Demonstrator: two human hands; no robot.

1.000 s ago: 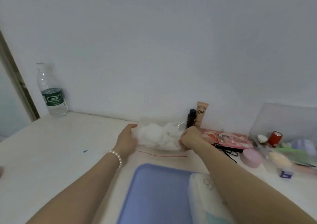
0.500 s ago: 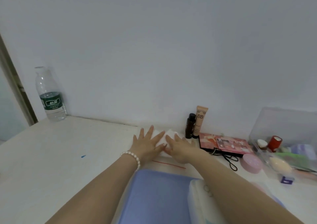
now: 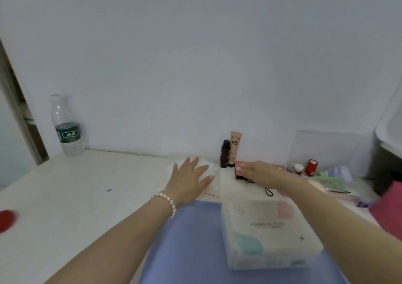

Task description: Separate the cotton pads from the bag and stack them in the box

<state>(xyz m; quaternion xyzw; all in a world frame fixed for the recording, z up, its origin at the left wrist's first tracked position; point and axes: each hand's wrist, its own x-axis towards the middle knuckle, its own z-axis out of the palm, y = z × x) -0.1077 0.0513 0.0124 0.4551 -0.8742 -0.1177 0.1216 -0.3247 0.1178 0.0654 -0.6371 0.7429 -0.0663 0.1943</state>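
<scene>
A clear plastic bag (image 3: 214, 183) with a red zip line holds white cotton pads (image 3: 210, 168) near the wall at the middle of the table. My left hand (image 3: 188, 180) presses flat on the bag, fingers spread. My right hand (image 3: 258, 173) hovers to the right of it, fingers straight, above a pink palette, holding nothing. A white pack labelled as cosmetic puffs (image 3: 264, 233) lies on a blue pad (image 3: 195, 240) near me, between my forearms. No box for the pads is told apart with certainty.
A water bottle (image 3: 67, 129) stands at the back left. A black bottle (image 3: 225, 154) and a BB tube (image 3: 234, 149) stand by the wall. The pink palette (image 3: 239, 168), a hair tie (image 3: 269, 191), a clear container (image 3: 326, 151) with small items and a red roll (image 3: 311, 167) crowd the right.
Both hands gripped the bag's ends, then pressed it flat together. Now my right hand has left the bag and moved right over the palette; my left still presses. The camera tilted down.
</scene>
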